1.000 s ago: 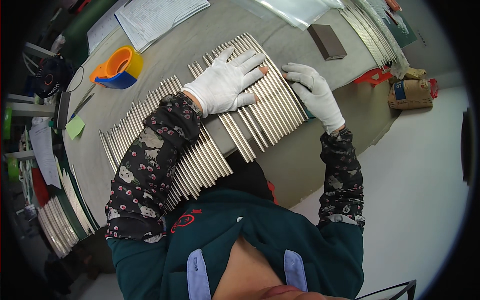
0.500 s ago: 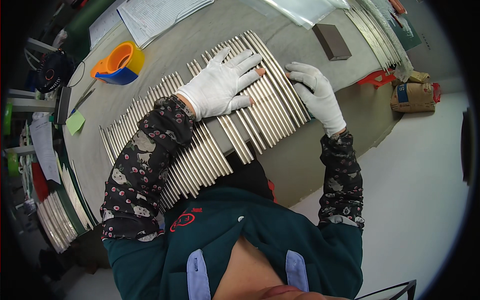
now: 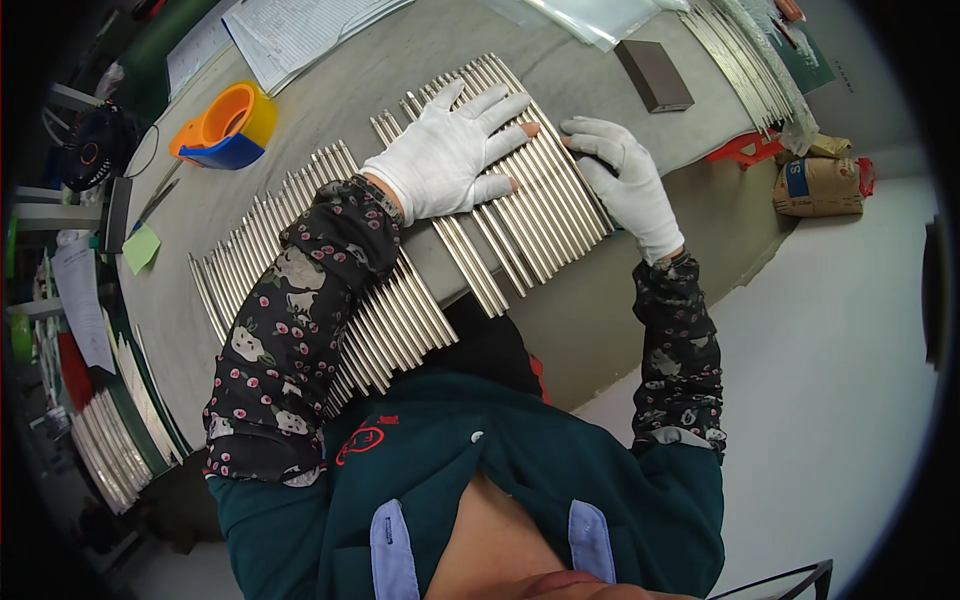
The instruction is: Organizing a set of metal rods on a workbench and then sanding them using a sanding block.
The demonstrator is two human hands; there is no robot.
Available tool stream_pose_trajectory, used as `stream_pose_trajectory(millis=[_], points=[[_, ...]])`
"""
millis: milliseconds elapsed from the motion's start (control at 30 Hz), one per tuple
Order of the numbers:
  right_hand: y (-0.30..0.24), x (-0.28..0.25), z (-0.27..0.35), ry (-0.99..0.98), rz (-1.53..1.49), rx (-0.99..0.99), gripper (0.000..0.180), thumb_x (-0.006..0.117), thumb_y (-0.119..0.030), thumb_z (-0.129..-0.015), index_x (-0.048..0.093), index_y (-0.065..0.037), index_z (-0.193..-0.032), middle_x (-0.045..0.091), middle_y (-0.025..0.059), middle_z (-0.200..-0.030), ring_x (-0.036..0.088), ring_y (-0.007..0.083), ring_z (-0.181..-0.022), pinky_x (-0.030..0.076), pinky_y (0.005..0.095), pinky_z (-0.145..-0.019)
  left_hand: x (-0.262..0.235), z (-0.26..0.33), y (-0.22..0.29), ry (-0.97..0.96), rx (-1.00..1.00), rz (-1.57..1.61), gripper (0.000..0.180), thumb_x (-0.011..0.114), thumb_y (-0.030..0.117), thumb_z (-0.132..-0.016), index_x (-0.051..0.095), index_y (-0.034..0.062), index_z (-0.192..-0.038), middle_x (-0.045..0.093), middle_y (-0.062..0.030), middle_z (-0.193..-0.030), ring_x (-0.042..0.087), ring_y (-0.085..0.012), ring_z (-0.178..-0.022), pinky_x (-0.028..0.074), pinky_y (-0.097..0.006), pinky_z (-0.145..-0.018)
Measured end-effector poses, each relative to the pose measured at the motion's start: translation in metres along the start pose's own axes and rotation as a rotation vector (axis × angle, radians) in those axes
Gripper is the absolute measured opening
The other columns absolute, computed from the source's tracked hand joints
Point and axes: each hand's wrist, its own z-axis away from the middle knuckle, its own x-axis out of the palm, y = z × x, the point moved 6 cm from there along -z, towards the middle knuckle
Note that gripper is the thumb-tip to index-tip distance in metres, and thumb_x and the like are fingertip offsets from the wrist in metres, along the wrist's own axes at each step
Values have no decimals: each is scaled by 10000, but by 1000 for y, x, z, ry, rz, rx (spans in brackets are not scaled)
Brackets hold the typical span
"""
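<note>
Silvery metal rods [image 3: 545, 205] lie side by side on the grey table, with gaps parting them into groups. Gloved in white, with bare thumb and index tips, my left hand [image 3: 440, 155] lies flat across the right-hand rods, fingers spread. My right hand [image 3: 635, 195], also in a white glove, is at the right edge of this group, fingers extended and slightly bent, thumb partly hidden. Nothing shows in its grasp, and whether it touches the last rod is unclear. My left sleeve covers part of the larger left group of rods [image 3: 240, 265].
An orange and blue tape dispenser [image 3: 235, 125], scissors [image 3: 155, 205] and a green note [image 3: 141, 248] lie at left. Papers [image 3: 290, 40] are at the back. A dark brown block [image 3: 655, 77] sits back right, near thin rods [image 3: 735, 70]. The table's near edge runs below the rods.
My left hand has slid slightly right across the rods, fingers still spread. My right hand stays by the group's right edge. The whole view has shifted a little.
</note>
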Motion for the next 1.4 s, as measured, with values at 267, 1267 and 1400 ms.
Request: stream_pose_trajectory(millis=[267, 1267, 1400], points=[[2, 1, -1, 3, -23, 31, 191, 614, 14, -786, 672, -16, -966, 664, 107, -1108, 598, 270, -1083, 466, 352, -947, 2, -11, -2, 149, -46, 72, 640, 422, 524, -926, 399, 88, -1394, 349, -160, -1471, 341, -332, -1354, 253, -511, -1101], [1, -7, 17, 125, -349, 387, 253, 543, 26, -859, 645, 17, -1090, 644, 86, -1152, 576, 157, -1096, 427, 276, -965, -9, 79, -22, 53, -132, -22, 719, 346, 596, -935, 275, 117, -1466, 227, -186, -1529, 262, -390, -1392, 210, -566, -1121], [-77, -4, 50, -172, -439, 329, 176, 561, 38, -809, 653, -10, -951, 686, 56, -951, 623, 138, -823, 483, 261, -771, -19, 101, -66, 163, -309, 42, 651, 363, 541, -965, 323, 113, -1454, 275, -148, -1522, 288, -361, -1386, 241, -442, -1144]])
